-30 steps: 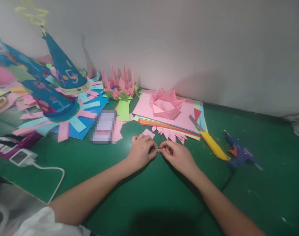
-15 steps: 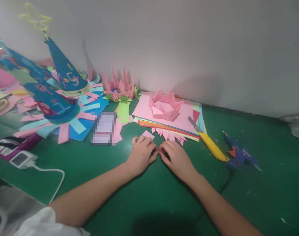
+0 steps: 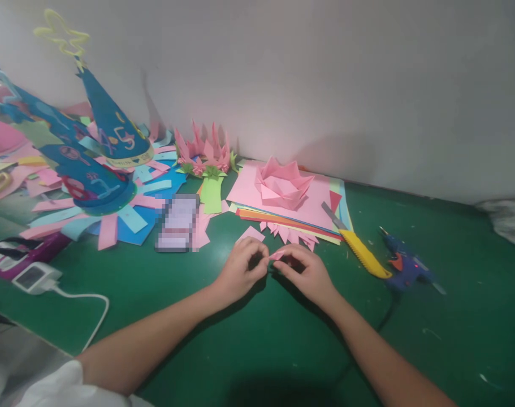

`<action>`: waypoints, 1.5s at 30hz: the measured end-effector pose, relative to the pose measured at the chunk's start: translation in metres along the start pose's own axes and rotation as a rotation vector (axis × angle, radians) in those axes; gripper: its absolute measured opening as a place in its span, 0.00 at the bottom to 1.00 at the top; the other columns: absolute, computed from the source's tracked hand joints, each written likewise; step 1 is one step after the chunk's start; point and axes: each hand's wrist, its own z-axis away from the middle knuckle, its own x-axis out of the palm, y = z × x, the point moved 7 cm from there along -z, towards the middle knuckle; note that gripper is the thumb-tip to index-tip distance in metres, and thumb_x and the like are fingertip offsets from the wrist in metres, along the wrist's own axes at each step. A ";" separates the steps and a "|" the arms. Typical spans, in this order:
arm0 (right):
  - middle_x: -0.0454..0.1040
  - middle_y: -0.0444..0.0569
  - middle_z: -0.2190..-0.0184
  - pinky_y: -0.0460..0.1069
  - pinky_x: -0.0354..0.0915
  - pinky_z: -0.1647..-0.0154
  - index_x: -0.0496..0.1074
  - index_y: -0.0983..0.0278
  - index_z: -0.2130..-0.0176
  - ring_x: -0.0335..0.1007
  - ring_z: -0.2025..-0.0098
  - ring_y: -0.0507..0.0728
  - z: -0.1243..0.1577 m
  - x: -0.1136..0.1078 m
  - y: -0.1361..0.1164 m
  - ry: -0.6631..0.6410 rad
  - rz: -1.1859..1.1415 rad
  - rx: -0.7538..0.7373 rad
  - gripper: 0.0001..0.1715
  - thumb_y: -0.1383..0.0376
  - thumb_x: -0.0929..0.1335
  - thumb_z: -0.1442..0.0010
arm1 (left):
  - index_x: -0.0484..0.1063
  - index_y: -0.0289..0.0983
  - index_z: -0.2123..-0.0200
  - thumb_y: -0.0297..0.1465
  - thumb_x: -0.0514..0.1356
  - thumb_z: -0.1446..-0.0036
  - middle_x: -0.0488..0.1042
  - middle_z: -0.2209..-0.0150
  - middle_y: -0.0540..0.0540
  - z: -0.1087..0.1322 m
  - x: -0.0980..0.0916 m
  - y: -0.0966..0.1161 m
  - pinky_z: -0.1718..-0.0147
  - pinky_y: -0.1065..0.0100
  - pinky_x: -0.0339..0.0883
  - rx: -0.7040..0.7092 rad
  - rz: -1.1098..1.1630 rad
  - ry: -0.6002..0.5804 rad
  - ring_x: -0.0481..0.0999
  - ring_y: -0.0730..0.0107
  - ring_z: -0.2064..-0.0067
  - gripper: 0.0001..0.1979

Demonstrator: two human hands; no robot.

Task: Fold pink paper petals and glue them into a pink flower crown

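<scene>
A small folded piece of pink paper (image 3: 277,255) is pinched between both hands just above the green table. My left hand (image 3: 244,263) grips its left end with thumb and fingertips. On its other side, my right hand (image 3: 306,272) is closed on the paper between thumb and fingers. Right behind the hands lie a row of pink folded paper pieces (image 3: 291,233) and a flat pink paper square (image 3: 252,233). Farther back, a pink paper lotus (image 3: 282,183) sits on a stack of coloured paper sheets (image 3: 242,192).
To the right lie a yellow utility knife (image 3: 365,254) and a blue glue gun (image 3: 410,270). A phone (image 3: 178,222) is left of the hands. Blue cone hats (image 3: 108,118), a pink paper crown (image 3: 206,150) and a white corded device (image 3: 37,278) stand or lie farther left.
The hands have opened slightly apart and the pink paper between them now shows more. The whole view has shifted a little.
</scene>
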 end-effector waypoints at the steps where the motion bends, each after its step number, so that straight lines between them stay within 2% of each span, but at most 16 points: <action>1: 0.74 0.48 0.69 0.49 0.64 0.67 0.72 0.62 0.68 0.68 0.68 0.55 0.001 0.001 -0.001 0.009 -0.038 0.010 0.07 0.60 0.67 0.43 | 0.63 0.36 0.72 0.29 0.53 0.45 0.64 0.70 0.49 0.002 0.002 -0.002 0.67 0.69 0.56 -0.054 0.113 -0.012 0.63 0.73 0.67 0.04; 4: 0.73 0.47 0.71 0.48 0.64 0.68 0.70 0.63 0.70 0.67 0.70 0.53 0.003 0.004 -0.003 0.039 -0.147 0.063 0.08 0.61 0.67 0.44 | 0.62 0.36 0.71 0.35 0.54 0.45 0.59 0.76 0.53 0.008 0.011 -0.011 0.75 0.73 0.52 -0.262 0.404 -0.065 0.57 0.77 0.75 0.08; 6: 0.72 0.46 0.72 0.47 0.64 0.69 0.70 0.63 0.70 0.66 0.70 0.52 0.004 0.006 -0.004 0.054 -0.211 0.100 0.07 0.61 0.67 0.44 | 0.62 0.36 0.72 0.39 0.56 0.46 0.57 0.77 0.54 0.012 0.016 -0.014 0.77 0.73 0.50 -0.352 0.524 -0.082 0.55 0.79 0.77 0.12; 12: 0.72 0.44 0.73 0.46 0.64 0.68 0.70 0.63 0.72 0.67 0.71 0.51 0.003 0.010 -0.002 0.030 -0.384 0.204 0.08 0.60 0.69 0.48 | 0.62 0.35 0.72 0.43 0.58 0.48 0.54 0.80 0.57 0.016 0.024 -0.020 0.81 0.74 0.44 -0.459 0.675 -0.133 0.50 0.82 0.80 0.17; 18: 0.69 0.42 0.78 0.45 0.60 0.75 0.70 0.64 0.75 0.61 0.77 0.48 0.004 0.013 0.004 0.005 -0.416 0.295 0.12 0.58 0.70 0.50 | 0.62 0.35 0.72 0.39 0.59 0.49 0.56 0.81 0.57 0.016 0.023 -0.024 0.81 0.75 0.45 -0.464 0.654 -0.127 0.52 0.83 0.80 0.14; 27: 0.67 0.42 0.80 0.45 0.57 0.77 0.69 0.65 0.76 0.58 0.79 0.48 0.007 0.018 0.012 -0.052 -0.418 0.379 0.16 0.55 0.70 0.50 | 0.62 0.35 0.74 0.34 0.59 0.53 0.61 0.81 0.56 0.014 0.020 -0.022 0.82 0.76 0.47 -0.508 0.635 -0.127 0.57 0.83 0.81 0.10; 39: 0.61 0.39 0.81 0.44 0.54 0.77 0.61 0.63 0.78 0.54 0.79 0.48 0.006 0.020 0.008 -0.047 -0.430 0.307 0.17 0.57 0.68 0.46 | 0.61 0.35 0.74 0.35 0.59 0.52 0.58 0.82 0.58 0.015 0.026 -0.026 0.82 0.77 0.49 -0.470 0.623 -0.124 0.56 0.83 0.82 0.11; 45: 0.64 0.41 0.77 0.44 0.56 0.77 0.62 0.63 0.77 0.56 0.77 0.48 0.004 0.018 0.005 -0.043 -0.438 0.300 0.16 0.57 0.68 0.47 | 0.63 0.34 0.73 0.34 0.60 0.52 0.59 0.82 0.57 0.016 0.023 -0.030 0.81 0.77 0.52 -0.445 0.534 -0.089 0.57 0.82 0.81 0.09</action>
